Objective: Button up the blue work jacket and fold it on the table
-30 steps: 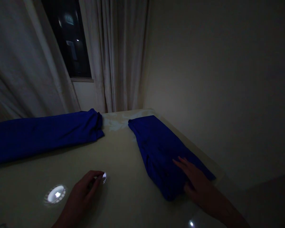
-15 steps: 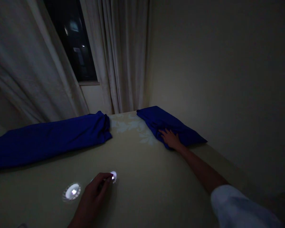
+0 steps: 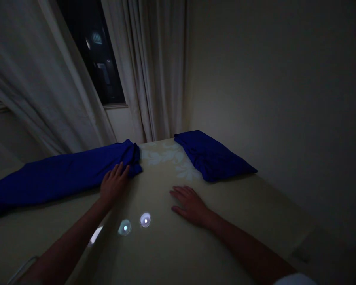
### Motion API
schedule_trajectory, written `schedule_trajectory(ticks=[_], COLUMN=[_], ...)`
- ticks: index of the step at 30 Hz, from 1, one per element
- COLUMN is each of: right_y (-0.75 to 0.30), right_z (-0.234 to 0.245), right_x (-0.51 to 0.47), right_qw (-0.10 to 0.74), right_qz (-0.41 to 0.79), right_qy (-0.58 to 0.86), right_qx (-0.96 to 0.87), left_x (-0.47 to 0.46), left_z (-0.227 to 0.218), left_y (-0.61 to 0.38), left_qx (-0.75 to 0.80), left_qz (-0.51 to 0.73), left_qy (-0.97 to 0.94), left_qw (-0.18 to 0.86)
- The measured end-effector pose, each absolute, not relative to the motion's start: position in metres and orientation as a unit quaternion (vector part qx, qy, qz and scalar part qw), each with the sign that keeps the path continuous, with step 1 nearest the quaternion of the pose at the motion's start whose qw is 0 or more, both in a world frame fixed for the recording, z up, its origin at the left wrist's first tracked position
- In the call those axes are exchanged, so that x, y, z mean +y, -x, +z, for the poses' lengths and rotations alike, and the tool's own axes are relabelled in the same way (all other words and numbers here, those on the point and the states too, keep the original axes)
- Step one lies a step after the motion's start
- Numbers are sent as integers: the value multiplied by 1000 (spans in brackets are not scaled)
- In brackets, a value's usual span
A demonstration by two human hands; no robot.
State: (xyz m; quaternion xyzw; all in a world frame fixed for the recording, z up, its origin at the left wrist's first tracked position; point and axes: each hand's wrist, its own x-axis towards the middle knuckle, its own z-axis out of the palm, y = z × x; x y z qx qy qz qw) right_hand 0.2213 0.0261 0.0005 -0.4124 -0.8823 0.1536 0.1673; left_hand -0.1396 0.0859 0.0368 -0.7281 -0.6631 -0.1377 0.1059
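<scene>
A long folded dark blue cloth, perhaps a garment (image 3: 59, 172), lies across the left of the pale, glossy table (image 3: 166, 245). Over its right end my left hand (image 3: 114, 183) reaches with fingers spread, at or just above the fabric; contact is hard to judge. Flatter and smaller, a second folded blue cloth (image 3: 215, 156) rests at the far right beside the wall. My right hand (image 3: 191, 206) is open with its palm down, low over bare tabletop just short of that second cloth. Neither hand grips anything.
Round bright spots (image 3: 145, 220) on the tabletop look like reflected lights. A pale leaf pattern (image 3: 161, 154) marks the far edge. Behind stand cream curtains (image 3: 154, 71) and a dark window (image 3: 102, 75). A plain wall (image 3: 269, 99) borders the right side. The room is dim.
My left hand has moved forward from the near tabletop to the long cloth, its fingers opening. My right hand has left the smaller cloth and come back left toward me.
</scene>
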Motion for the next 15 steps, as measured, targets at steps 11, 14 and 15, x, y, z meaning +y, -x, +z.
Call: schedule_trajectory(ticks=[11, 14, 15], right_y=[-222, -238, -247], right_z=[-3, 2, 6], right_x=[51, 67, 72], right_qw=[333, 417, 431], right_qz=[328, 484, 525], right_qy=[430, 419, 416], right_qx=[-772, -645, -605], left_x=[73, 23, 8], left_z=[181, 187, 180], left_y=[120, 83, 76], left_qx=[-807, -654, -583], left_qz=[-202, -246, -243], left_qy=[543, 715, 767], left_qw=[110, -42, -119])
